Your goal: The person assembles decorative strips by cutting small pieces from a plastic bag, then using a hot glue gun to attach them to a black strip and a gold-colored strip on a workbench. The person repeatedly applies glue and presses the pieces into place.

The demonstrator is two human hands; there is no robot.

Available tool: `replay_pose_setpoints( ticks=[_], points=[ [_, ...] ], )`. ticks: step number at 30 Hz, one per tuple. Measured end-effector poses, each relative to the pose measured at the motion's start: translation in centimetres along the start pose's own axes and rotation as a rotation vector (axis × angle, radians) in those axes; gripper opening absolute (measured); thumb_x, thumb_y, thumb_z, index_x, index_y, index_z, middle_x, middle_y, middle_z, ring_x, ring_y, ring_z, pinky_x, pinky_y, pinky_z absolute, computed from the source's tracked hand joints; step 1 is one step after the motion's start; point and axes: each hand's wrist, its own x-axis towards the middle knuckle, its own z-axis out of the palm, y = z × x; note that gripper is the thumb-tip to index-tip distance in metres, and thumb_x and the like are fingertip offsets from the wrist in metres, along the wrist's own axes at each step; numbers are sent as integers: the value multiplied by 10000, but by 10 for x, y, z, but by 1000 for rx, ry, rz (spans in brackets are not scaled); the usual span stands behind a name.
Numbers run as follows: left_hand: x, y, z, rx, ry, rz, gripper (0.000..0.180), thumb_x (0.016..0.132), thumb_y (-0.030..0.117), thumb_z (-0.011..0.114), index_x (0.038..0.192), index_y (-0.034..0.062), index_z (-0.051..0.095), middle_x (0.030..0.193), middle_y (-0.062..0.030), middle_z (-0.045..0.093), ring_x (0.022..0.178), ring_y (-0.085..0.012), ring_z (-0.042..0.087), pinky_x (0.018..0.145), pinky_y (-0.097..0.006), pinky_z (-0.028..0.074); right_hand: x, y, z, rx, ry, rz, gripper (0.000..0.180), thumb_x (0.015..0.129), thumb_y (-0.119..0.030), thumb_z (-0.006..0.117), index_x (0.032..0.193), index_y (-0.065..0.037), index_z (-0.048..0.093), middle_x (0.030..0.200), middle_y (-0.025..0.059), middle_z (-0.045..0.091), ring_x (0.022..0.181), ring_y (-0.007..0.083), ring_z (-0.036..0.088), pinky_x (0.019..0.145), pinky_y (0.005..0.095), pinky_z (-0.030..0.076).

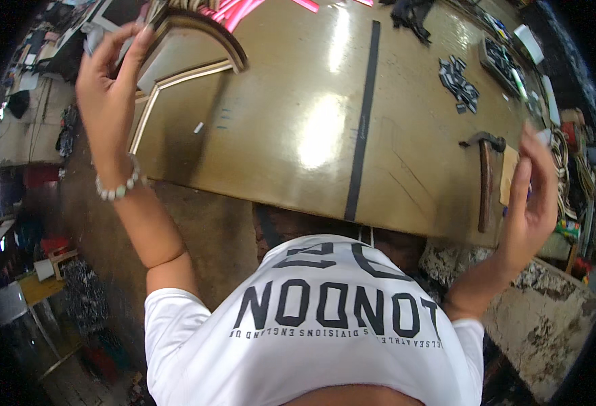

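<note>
My left hand point(110, 95), wearing a bead bracelet point(118, 186), is raised at the upper left. Its thumb and fingers close on the edge of an arched frame point(206, 30) of dark brown and gold moulding, over the table's left side. The exact grip is partly hidden by the fingers. My right hand point(533, 186) is lifted above the table's right edge, thumb and forefinger apart, with nothing visible between them. Beside it lies a hammer point(485, 183) with a wooden handle. A long flat black strip point(364, 128) crosses the brown table point(277, 128).
Small black pieces point(457, 82) lie in a pile at the back right, near a tray of tools point(501, 64). Bright pink strips point(237, 12) and a black cloth-like bundle point(409, 19) are along the far side. A worn pale slab point(541, 318) stands at the lower right.
</note>
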Motion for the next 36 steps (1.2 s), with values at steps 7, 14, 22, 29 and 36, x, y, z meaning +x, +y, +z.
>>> replay_pose_setpoints(
  ticks=[7,14,22,29,36],
  points=[
    [-17,139,63,-201,71,203,113,862,86,670,918,-11,673,896,-36,633,804,-96,569,732,-206,434,44,-39,66,295,169,-403,225,945,-80,567,1143,16,615,1171,141,615,1077,191,586,943,299,442],
    [-67,91,139,-175,-526,-293,255,828,274,718,871,26,681,788,-124,527,660,-212,517,590,-318,419,-8,-14,120,586,-300,561,275,855,-166,699,1076,-6,664,939,84,703,808,105,623,720,248,490],
    [-102,58,172,-136,-602,-313,273,817,255,709,823,-14,663,801,-173,536,704,-303,531,656,-388,429,-47,17,148,298,-330,379,220,861,-168,660,1013,-10,658,977,170,673,882,315,661,777,353,507],
    [-105,63,172,-82,-590,-323,251,816,242,707,796,-1,651,774,-153,510,659,-292,537,614,-393,434,-45,10,148,239,-327,357,182,857,-148,658,992,-26,660,958,159,665,853,315,662,739,354,517],
    [-110,65,176,23,-547,-225,182,818,237,700,873,73,647,805,-126,509,672,-300,546,609,-403,444,-50,7,149,116,-377,261,176,840,-117,654,1004,-53,665,849,118,612,727,276,628,647,372,498]
  ],
)
